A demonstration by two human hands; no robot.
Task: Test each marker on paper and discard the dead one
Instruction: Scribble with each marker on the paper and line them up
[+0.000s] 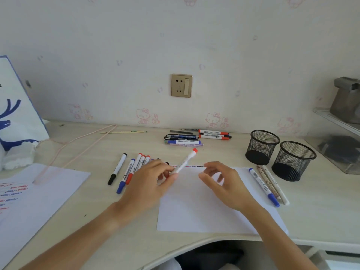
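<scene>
At the far left of the frame a sheet of used paper (pixel 29 195) with red and blue scribbles is seen on the pale surface (pixel 120 227). Left of centre, a row of capped markers (pixel 126 172) is laid out, partly hidden by the left hand (pixel 150 182). The grip of this hand is closed round a red marker (pixel 185 162), held at its lower end, with the red end tilted up and away towards the wall. Whether that red end is a cap cannot be told. At centre a clean paper (pixel 194 211) is spread, with a line of test marks (pixel 194 166) along its far edge. Right of centre the right hand (pixel 220 180) hovers just beside the marker, its grip apart and holding nothing. Any cap would best be pulled straight off and the tip drawn firmly below the existing marks, so that a faint line is judged fairly. At right, a blue marker (pixel 264 187) lies on the paper's edge, near two mesh cups (pixel 280 152).
</scene>
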